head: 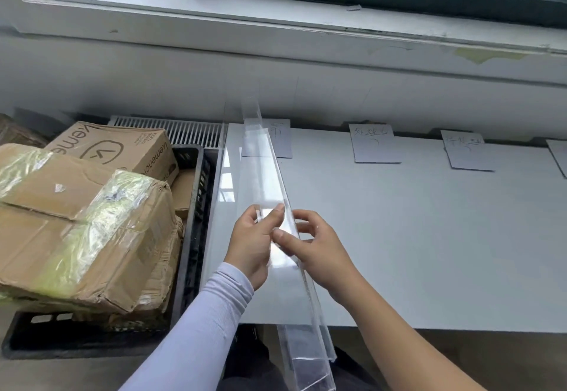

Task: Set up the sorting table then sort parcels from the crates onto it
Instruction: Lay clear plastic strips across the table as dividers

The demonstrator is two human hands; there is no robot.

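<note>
A long clear acrylic divider [264,170] runs from the table's back edge out past its front edge, near the left end of the white sorting table [414,237]. My left hand [253,243] grips the divider from the left, thumb on top. My right hand [319,249] holds it from the right, fingers curled round its edge. Three paper labels with handwriting [374,143] lie along the table's back edge, one partly behind the divider. Cardboard parcels [79,219] wrapped in tape fill a black crate [193,237] left of the table.
A white radiator grille [190,130] sits behind the crate, under a grey wall and window sill [276,22]. A fourth label shows at the far right edge [560,157]. A second clear panel [227,176] stands along the table's left edge.
</note>
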